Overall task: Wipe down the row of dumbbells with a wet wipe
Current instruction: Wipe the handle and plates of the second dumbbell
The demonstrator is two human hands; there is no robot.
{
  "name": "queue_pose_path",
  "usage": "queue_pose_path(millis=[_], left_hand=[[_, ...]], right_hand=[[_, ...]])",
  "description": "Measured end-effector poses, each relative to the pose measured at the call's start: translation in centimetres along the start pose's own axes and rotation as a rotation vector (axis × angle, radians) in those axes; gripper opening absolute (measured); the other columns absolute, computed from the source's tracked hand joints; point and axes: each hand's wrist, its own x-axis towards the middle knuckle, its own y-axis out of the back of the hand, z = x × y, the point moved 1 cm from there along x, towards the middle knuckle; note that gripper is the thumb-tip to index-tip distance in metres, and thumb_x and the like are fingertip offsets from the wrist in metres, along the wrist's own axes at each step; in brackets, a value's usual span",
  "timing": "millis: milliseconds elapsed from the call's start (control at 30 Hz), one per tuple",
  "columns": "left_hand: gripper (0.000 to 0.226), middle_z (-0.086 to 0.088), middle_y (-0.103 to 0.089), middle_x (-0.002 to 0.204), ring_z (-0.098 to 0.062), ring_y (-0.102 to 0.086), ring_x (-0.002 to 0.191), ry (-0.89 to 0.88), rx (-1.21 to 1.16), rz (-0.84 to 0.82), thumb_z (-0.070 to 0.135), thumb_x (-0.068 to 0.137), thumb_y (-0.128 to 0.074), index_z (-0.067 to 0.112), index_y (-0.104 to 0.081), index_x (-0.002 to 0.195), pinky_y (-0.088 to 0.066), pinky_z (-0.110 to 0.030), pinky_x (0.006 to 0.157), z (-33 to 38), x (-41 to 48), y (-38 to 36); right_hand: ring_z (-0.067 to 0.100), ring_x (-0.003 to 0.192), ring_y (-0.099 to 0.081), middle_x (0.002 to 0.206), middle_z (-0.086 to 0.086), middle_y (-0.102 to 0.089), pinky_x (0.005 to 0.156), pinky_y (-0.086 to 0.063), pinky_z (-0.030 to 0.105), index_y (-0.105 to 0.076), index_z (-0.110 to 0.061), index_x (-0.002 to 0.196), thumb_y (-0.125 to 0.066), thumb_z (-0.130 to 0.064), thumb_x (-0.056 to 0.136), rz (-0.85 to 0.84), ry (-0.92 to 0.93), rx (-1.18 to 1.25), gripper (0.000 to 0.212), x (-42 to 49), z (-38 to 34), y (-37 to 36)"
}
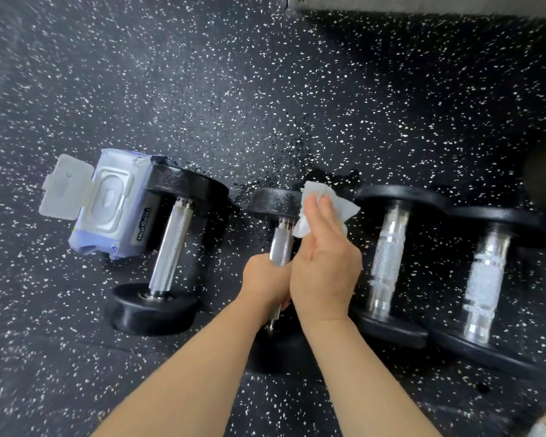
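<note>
While the left hand [267, 285] grips the half-hidden dumbbell [273, 203], the right hand [323, 263] presses the wipe [344, 209] on it, fingers straight.

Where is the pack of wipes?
In the head view, the wipe pack lies on the floor at the far left, lid open, right beside the far end of the leftmost dumbbell.

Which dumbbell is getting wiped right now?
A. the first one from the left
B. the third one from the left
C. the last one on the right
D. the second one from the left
D: the left hand grips the handle of the second dumbbell from the left, and the right hand presses the wipe by its far end.
</note>
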Motion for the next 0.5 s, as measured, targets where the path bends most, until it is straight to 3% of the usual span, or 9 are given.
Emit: queue_pose_path(millis=[100, 133, 167, 233, 300, 367, 433, 500], left_hand=[[0.034, 0.007, -0.048, 0.061, -0.018, -0.052, 0.063, 0.008, -0.063, 0.042, 0.013, 0.09, -0.057, 0.025, -0.044, 0.061, -0.049, -0.025, 0.054, -0.1, 0.5, -0.1], [0.036, 0.008, -0.047, 0.068, -0.016, -0.052, 0.069, 0.012, -0.081, 0.055, 0.01, 0.097, -0.049, 0.027, -0.043, 0.066, -0.049, -0.018, 0.055, -0.2, 0.7, -0.2], [0.037, 0.006, -0.045, 0.07, -0.013, -0.048, 0.067, 0.034, -0.12, 0.052, 0.006, 0.099, -0.042, 0.024, -0.041, 0.068, -0.045, -0.014, 0.052, -0.1, 0.6, -0.3], [0.023, -0.006, -0.042, 0.072, -0.017, -0.038, 0.064, 0.066, -0.1, 0.023, 0.005, 0.09, -0.047, 0.016, -0.044, 0.07, -0.039, -0.021, 0.051, -0.1, 0.5, -0.4], [0.02, -0.006, -0.045, 0.058, -0.015, -0.039, 0.05, 0.056, -0.021, 0.009, 0.005, 0.084, -0.053, 0.01, -0.046, 0.065, -0.035, -0.016, 0.043, 0.1, 0.0, -0.5], [0.018, -0.003, -0.04, 0.045, -0.011, -0.032, 0.03, 0.05, 0.047, 0.003, 0.002, 0.083, -0.056, 0.004, -0.047, 0.066, -0.028, -0.014, 0.034, 0.3, -0.3, -0.6], [0.012, -0.005, -0.039, 0.044, -0.013, -0.031, 0.029, 0.088, 0.048, -0.019, 0.003, 0.08, -0.057, 0.003, -0.048, 0.073, -0.029, -0.018, 0.035, 0.3, -0.2, -0.7], [0.017, -0.004, -0.039, 0.046, -0.016, -0.033, 0.034, 0.11, 0.034, -0.028, 0.005, 0.078, -0.061, 0.006, -0.046, 0.07, -0.032, -0.021, 0.038, 0.1, 0.2, -0.3]], right_hand=[[0.038, 0.114, -0.059, 0.12, 0.022, -0.064, 0.097, -0.046, 0.043, -0.069, 0.004, 0.109, -0.038, -0.004, 0.082, 0.049, 0.205, -0.081, 0.042, 0.1, -1.4, -1.6], [0.037, 0.111, -0.062, 0.116, 0.02, -0.067, 0.091, -0.051, 0.045, -0.071, 0.003, 0.104, -0.037, -0.001, 0.081, 0.05, 0.27, -0.119, 0.041, 0.3, -1.8, -2.0], [0.035, 0.11, -0.063, 0.114, 0.017, -0.068, 0.086, -0.054, 0.045, -0.072, 0.001, 0.103, -0.037, 0.0, 0.081, 0.048, 0.322, -0.156, 0.041, 0.5, -1.9, -2.2], [0.033, 0.116, -0.06, 0.12, 0.014, -0.066, 0.097, -0.049, 0.039, -0.07, -0.001, 0.108, -0.036, -0.002, 0.082, 0.034, 0.329, -0.162, 0.043, 0.7, -1.2, -2.0], [0.027, 0.125, -0.053, 0.129, 0.012, -0.06, 0.109, -0.038, 0.03, -0.065, -0.003, 0.118, -0.037, -0.005, 0.083, 0.039, 0.142, -0.016, 0.045, 1.0, -0.1, -1.1], [0.014, 0.128, -0.051, 0.134, 0.001, -0.057, 0.109, -0.035, 0.019, -0.063, -0.011, 0.123, -0.041, 0.004, 0.088, 0.056, -0.152, 0.166, 0.044, 1.5, 0.7, -0.2], [0.0, 0.114, -0.058, 0.126, -0.008, -0.061, 0.1, -0.04, 0.011, -0.065, -0.015, 0.121, -0.044, 0.005, 0.091, 0.067, -0.377, 0.291, 0.042, 2.4, 1.2, 0.0], [-0.007, 0.107, -0.058, 0.119, -0.011, -0.065, 0.099, -0.042, 0.014, -0.071, -0.019, 0.109, -0.044, 0.003, 0.091, 0.052, -0.565, 0.492, 0.039, 3.4, 2.2, -0.4]])
